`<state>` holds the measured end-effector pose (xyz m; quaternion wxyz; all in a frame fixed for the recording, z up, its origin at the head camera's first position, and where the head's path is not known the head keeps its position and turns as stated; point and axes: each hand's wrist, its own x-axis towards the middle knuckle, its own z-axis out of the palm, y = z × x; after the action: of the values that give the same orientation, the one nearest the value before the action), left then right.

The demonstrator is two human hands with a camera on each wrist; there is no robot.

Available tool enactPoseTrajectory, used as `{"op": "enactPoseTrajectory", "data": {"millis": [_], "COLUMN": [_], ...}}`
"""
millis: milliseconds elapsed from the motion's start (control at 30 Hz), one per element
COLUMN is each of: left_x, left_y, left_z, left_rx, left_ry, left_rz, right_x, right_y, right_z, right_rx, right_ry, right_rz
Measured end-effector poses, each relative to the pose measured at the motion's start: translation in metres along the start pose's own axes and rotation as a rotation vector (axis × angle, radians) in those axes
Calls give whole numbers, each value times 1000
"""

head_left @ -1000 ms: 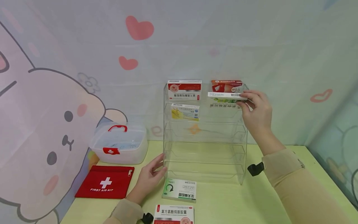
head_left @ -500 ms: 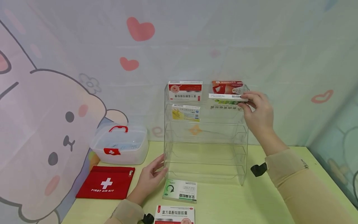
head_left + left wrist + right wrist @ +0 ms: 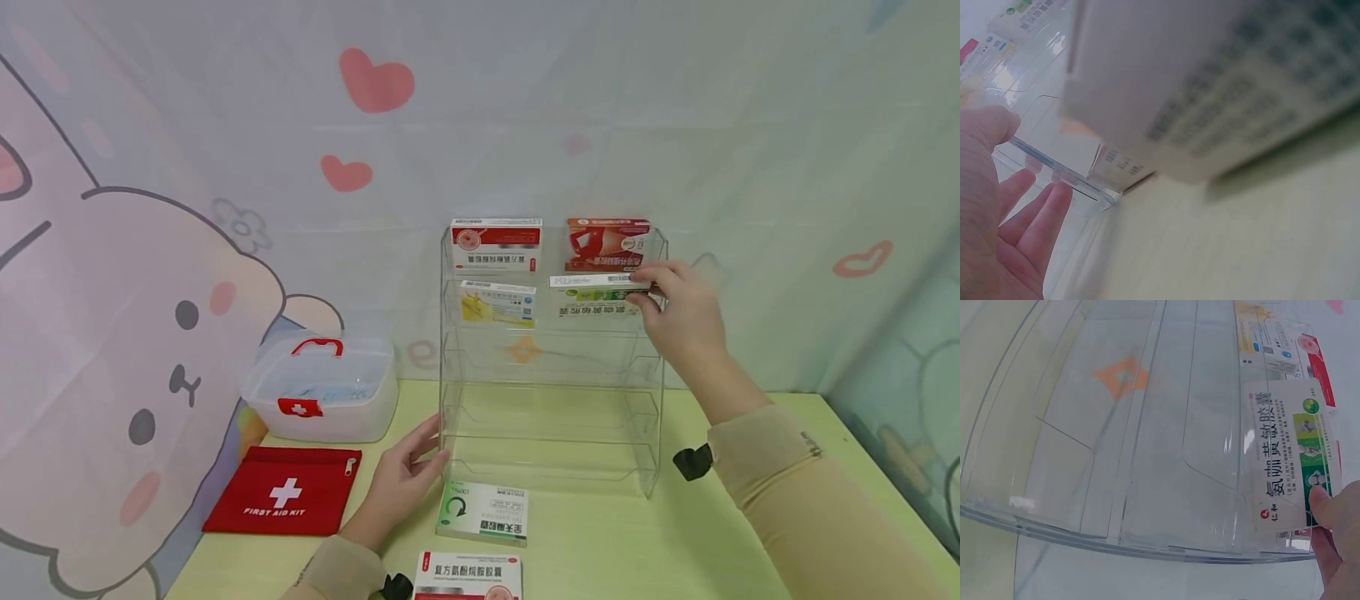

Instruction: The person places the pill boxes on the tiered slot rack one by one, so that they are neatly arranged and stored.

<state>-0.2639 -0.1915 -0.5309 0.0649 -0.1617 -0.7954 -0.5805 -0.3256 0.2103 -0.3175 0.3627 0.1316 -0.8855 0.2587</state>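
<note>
Box of medicine, flat, white and green (image 3: 600, 293), pinched at its right end by the right hand (image 3: 678, 321), thumb under and fingers on top, and sitting at the second shelf from the top of the clear plastic rack (image 3: 551, 417), on the right side, just under the red and white box (image 3: 606, 244) on the top shelf. Best to slide it in level and slow, keep it straight beside the yellow and white box (image 3: 498, 302) on the left of that shelf, and let go only once it rests flat behind the shelf lip. Left hand (image 3: 401, 475) with fingers straight, pressed against the rack's bottom left corner to keep it steady; good to keep it there. Hard to tell if the box already rests on the shelf. Left wrist view mostly blocked by a big blurry box. Red and white box at the bottom edge (image 3: 468, 577) cut off. Small print too tiny to read.
</note>
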Motion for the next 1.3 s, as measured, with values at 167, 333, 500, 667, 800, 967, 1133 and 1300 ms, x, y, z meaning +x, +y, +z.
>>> {"op": "enactPoseTrajectory", "data": {"millis": [167,333,500,667,800,967,1133,1300], "left_x": [1,2,1,1,1,0,-1,0], "left_y": [2,2,0,-1,-1,-1,0,1], "left_z": [0,0,-1,-1,0,0,0,0], "left_rx": [12,6,12,-4,-10,-13,-3,5], "left_ry": [1,2,9,4,0,-1,-3,2], "left_rz": [-6,-9,-8,-3,4,5,3,1], "right_x": [-2,-3,-4,-6,-9,-15,-22,-30], "right_y": [-5,-7,-9,-10,-12,-17,-20,-22], "right_z": [-1,1,4,5,4,2,3,8], "right_rx": [-42,-73,-84,-79,-49,7,47,87], "right_ry": [-64,-108,-118,-101,-88,-52,21,101], "right_rz": [43,67,69,68,90,114,73,-34]}}
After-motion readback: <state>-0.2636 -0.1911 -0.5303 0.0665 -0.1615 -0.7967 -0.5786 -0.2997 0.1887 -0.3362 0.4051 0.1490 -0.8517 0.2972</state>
